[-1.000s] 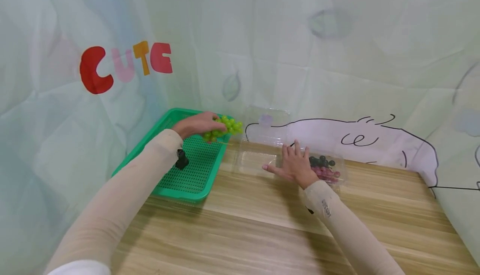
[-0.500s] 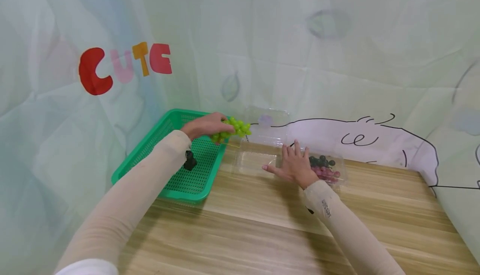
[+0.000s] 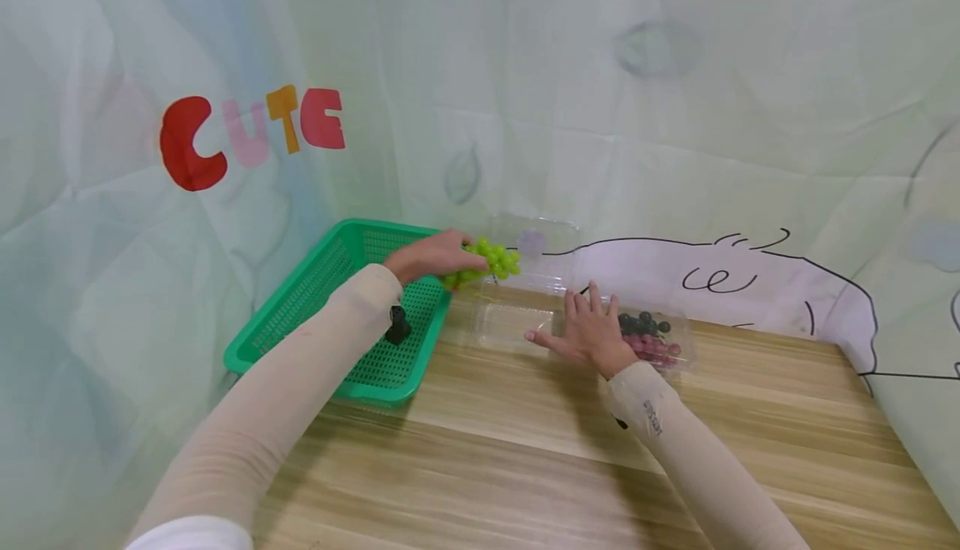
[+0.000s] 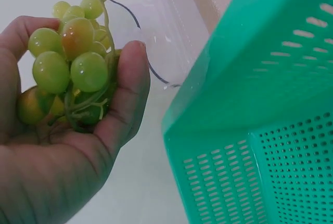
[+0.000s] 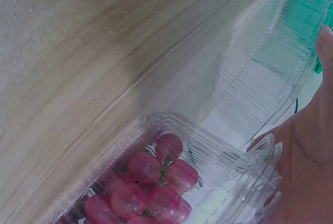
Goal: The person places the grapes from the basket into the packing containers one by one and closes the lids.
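Observation:
My left hand (image 3: 442, 252) grips a bunch of green grapes (image 3: 500, 258), just beyond the far right rim of a green basket (image 3: 375, 394). The left wrist view shows fingers and thumb curled round the bunch, its stem hanging loose. My right hand (image 3: 590, 329), fingers spread, rests on clear plastic packaging. To its left lies an open clear plastic box (image 3: 513, 322), its lid (image 3: 551, 267) raised against the backdrop. On its right, dark grapes (image 3: 645, 322) and red grapes (image 5: 151, 182) sit in a clear box. How the boxes join is hidden under the hand.
A fabric backdrop (image 3: 555, 133) with printed drawings and letters rises close behind and at the left. The wood-grain table (image 3: 465, 458) extends in front of the basket and boxes. A black object (image 3: 398, 327) shows at the left wrist.
My left hand has moved right with the green grapes, from over the basket toward the open box. My right hand has stayed where it was.

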`<state>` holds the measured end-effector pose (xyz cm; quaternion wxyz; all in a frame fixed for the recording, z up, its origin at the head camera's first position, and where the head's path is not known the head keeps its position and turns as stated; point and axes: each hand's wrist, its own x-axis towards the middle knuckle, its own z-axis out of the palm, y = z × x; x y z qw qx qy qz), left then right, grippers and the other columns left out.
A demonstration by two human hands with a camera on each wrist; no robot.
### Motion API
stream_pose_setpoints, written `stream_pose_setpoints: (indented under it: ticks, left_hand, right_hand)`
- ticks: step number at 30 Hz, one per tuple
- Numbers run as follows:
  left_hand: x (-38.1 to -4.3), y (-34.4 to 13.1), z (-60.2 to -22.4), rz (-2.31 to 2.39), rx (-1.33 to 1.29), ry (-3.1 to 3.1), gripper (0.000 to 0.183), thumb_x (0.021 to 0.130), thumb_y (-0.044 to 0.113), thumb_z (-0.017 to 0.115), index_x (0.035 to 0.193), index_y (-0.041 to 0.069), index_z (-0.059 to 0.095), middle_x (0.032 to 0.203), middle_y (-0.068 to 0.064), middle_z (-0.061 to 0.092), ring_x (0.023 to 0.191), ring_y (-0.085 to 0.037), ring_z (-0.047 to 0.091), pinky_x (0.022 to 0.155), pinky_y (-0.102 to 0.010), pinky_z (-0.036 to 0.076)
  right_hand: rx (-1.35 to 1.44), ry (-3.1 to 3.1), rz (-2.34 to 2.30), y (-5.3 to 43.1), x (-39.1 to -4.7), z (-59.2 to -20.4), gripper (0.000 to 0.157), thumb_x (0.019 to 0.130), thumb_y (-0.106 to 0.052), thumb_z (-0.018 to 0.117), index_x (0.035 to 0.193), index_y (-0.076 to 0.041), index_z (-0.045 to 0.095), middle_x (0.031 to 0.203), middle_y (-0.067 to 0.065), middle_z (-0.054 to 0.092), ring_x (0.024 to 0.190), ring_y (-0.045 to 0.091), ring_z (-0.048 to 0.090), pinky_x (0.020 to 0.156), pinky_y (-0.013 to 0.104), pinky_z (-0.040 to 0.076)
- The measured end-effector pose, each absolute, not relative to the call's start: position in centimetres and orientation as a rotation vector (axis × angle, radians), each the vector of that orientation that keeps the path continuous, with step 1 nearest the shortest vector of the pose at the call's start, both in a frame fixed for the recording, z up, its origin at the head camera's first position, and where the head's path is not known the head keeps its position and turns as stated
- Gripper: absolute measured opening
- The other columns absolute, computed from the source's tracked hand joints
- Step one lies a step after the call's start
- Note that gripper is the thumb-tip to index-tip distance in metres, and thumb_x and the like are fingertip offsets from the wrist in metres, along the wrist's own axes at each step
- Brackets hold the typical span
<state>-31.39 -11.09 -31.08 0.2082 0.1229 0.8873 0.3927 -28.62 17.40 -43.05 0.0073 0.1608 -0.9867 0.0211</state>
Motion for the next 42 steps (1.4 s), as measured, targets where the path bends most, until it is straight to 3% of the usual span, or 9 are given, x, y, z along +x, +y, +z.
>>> stream_pose_setpoints:
  ticks: [3,7,10,20,25,32,42]
  left_hand:
    - [-31.4,-10.8,-31.2,1.069,0.353,2.478,0.038,0.096,0.038,0.063,0.115,0.006,0.055,0.087,-0.009,0.057,0.070,-0.023,0.058,0.079,-0.044,0.053]
    - [-31.4,-10.4,-31.3,1.054,0.334,2.483,0.047,0.094,0.039,0.064,0.127,0.008,0.052,0.094,-0.010,0.059,0.071,-0.021,0.057,0.083,-0.045,0.051]
    - [-31.4,-10.1,-31.4,1.045,0.321,2.493,0.047,0.093,0.039,0.065,0.128,0.009,0.053,0.097,-0.010,0.060,0.070,-0.020,0.058,0.083,-0.044,0.052]
    - [-31.3,-8.8,-31.7,1.098,0.357,2.463,0.022,0.093,0.029,0.064,0.092,0.008,0.056,0.072,-0.005,0.055,0.062,-0.023,0.056,0.069,-0.040,0.054]
    - [-31.3,-8.3,-31.9,1.105,0.367,2.450,0.020,0.093,0.027,0.063,0.092,0.008,0.057,0.072,-0.004,0.054,0.062,-0.021,0.055,0.063,-0.034,0.054]
    - [-31.4,-7.2,-32.6,1.035,0.358,2.530,0.024,0.092,0.032,0.064,0.088,0.009,0.060,0.072,-0.002,0.055,0.060,-0.016,0.054,0.071,-0.039,0.056]
    - [-31.5,-5.7,-33.1,0.944,0.347,2.607,0.031,0.095,0.035,0.065,0.076,0.013,0.054,0.064,0.001,0.050,0.057,-0.015,0.051,0.060,-0.032,0.048]
  right_hand:
    - [0.502,-3.085,0.062,17.4,-28.6,-43.1,0.118,0.085,-0.089,0.037,0.158,0.003,0.025,0.160,0.022,0.035,0.154,0.046,0.010,0.117,0.074,0.006]
    - [0.497,-3.083,0.045,17.4,-28.5,-43.1,0.117,0.085,-0.088,0.037,0.158,0.003,0.025,0.160,0.022,0.035,0.153,0.046,0.010,0.117,0.074,0.007]
    - [0.497,-3.078,0.045,17.4,-28.5,-43.1,0.117,0.086,-0.087,0.038,0.157,0.004,0.025,0.160,0.023,0.035,0.153,0.047,0.011,0.117,0.074,0.008]
    - [0.499,-3.082,0.055,17.4,-28.4,-43.0,0.117,0.086,-0.088,0.038,0.157,0.004,0.026,0.159,0.023,0.036,0.153,0.047,0.010,0.117,0.074,0.008]
    - [0.501,-3.078,0.067,17.3,-28.4,-43.1,0.116,0.086,-0.087,0.039,0.157,0.003,0.026,0.159,0.023,0.037,0.153,0.047,0.010,0.117,0.074,0.007]
    - [0.501,-3.071,0.068,17.3,-28.4,-43.1,0.117,0.086,-0.087,0.040,0.157,0.005,0.027,0.159,0.023,0.037,0.153,0.047,0.012,0.117,0.074,0.008]
    - [0.497,-3.077,0.078,17.2,-28.6,-43.1,0.118,0.085,-0.088,0.039,0.157,0.004,0.026,0.160,0.022,0.035,0.153,0.046,0.011,0.117,0.074,0.007]
